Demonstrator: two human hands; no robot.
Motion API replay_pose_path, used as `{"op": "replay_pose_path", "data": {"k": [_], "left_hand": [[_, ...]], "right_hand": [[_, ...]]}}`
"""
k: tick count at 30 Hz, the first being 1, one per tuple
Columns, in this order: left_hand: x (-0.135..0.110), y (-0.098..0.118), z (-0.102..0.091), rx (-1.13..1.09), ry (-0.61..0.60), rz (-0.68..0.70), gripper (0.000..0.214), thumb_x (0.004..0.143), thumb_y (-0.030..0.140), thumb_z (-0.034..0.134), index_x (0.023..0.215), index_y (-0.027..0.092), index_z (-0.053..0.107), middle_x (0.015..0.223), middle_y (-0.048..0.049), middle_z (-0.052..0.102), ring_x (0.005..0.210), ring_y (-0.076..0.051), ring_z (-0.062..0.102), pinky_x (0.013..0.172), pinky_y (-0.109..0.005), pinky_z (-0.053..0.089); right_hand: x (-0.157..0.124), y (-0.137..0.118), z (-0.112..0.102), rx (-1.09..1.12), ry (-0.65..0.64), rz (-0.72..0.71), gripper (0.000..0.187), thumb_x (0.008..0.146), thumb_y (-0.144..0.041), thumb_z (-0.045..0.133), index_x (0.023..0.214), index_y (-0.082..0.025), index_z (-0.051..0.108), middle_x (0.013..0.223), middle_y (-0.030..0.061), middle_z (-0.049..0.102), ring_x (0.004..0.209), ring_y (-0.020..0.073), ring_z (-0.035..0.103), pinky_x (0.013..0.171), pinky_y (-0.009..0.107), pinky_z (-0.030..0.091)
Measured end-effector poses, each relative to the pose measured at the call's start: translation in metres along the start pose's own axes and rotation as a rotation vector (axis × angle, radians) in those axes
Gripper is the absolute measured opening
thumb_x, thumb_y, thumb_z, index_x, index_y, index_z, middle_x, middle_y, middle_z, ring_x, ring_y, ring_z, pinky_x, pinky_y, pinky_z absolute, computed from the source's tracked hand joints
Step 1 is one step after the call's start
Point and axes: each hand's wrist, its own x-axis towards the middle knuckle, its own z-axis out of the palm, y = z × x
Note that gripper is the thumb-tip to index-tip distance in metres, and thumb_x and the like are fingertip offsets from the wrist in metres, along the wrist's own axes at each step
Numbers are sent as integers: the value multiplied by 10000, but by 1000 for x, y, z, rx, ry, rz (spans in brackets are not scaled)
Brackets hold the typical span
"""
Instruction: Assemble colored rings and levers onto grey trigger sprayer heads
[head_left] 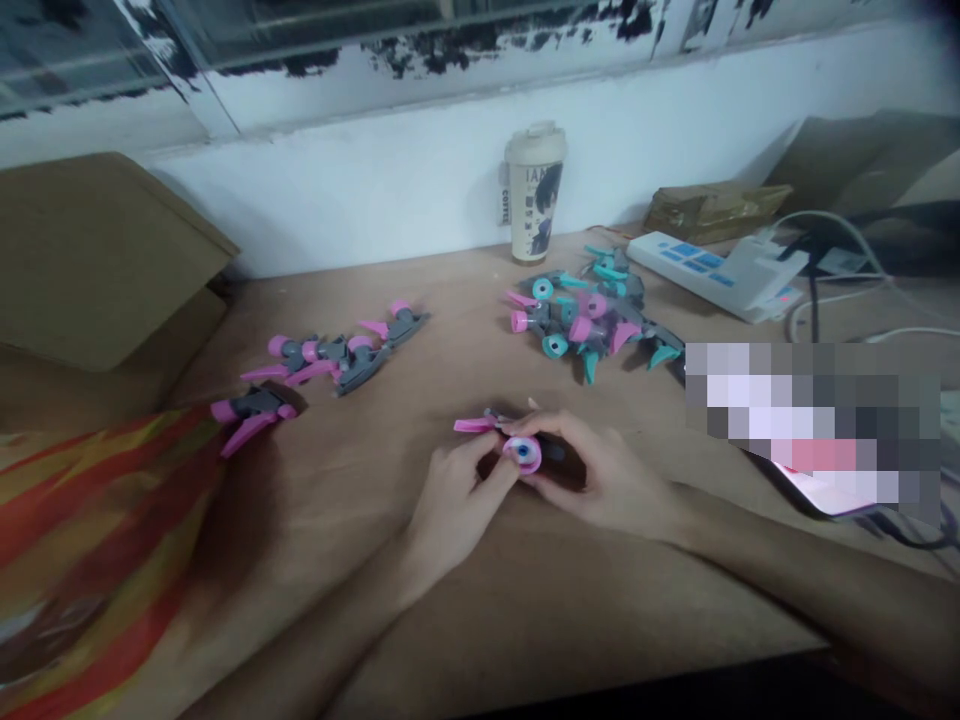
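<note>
Both hands meet over the middle of the table around a pink and grey trigger spray head (522, 455). Its round pink collar faces me, showing a white ring with a blue centre. The pink trigger lever sticks out to the left, and part of the grey body is hidden behind the fingers. My left hand (461, 490) is closed on the collar's left side, thumb against its face. My right hand (600, 465) curls around from the right, fingers on top and thumb below.
Several pink and grey spray heads (360, 360) lie to the left; a pile of teal and pink ones (592, 320) lies behind right. Around them are a lidded cup (534, 200), a power strip (712, 275), a phone (825, 490), cardboard (97, 260) and a striped bag (97, 560).
</note>
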Motion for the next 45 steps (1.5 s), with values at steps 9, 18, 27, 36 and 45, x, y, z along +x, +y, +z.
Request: {"op": "replay_pose_path", "data": {"k": [9, 18, 27, 36, 45], "left_hand": [[12, -15, -28, 296, 293, 179, 345, 930, 367, 364, 749, 178, 588, 684, -12, 610, 661, -150, 578, 647, -262, 425], [39, -62, -82, 824, 795, -36, 326, 824, 306, 503, 1101, 144, 562, 1158, -171, 509, 1104, -345, 448, 894, -475, 385], [43, -78, -77, 962, 720, -219, 477, 817, 379, 501, 1230, 141, 502, 1335, -217, 413, 1199, -388, 385, 992, -563, 262], [44, -81, -81, 960, 686, -219, 403, 810, 340, 512, 1171, 170, 572, 1295, -212, 443, 1183, -397, 396, 967, -577, 285], [41, -69, -70, 991, 727, -110, 413, 831, 366, 500, 1169, 135, 556, 1291, -216, 429, 1169, -393, 401, 965, -539, 315]], "right_hand": [[4, 11, -11, -413, 188, -116, 174, 838, -228, 577, 1009, -248, 550, 1036, 25, 684, 1086, 230, 595, 879, 392, 513], [59, 31, -68, -860, 175, -250, 172, 863, -228, 507, 1006, -171, 584, 959, 105, 672, 966, 260, 609, 1032, 511, 302], [90, 70, -96, -857, -54, 166, 436, 818, -448, 554, 1097, -122, 631, 980, 152, 690, 863, 290, 629, 731, 381, 470], [73, 47, -111, -815, -44, 131, 448, 871, -428, 490, 1152, -97, 600, 1163, 141, 626, 1062, 265, 573, 900, 359, 418], [11, 76, -142, -840, 1, 121, 511, 894, -505, 394, 1167, -110, 570, 1212, 194, 577, 1141, 305, 534, 958, 399, 410]]}}
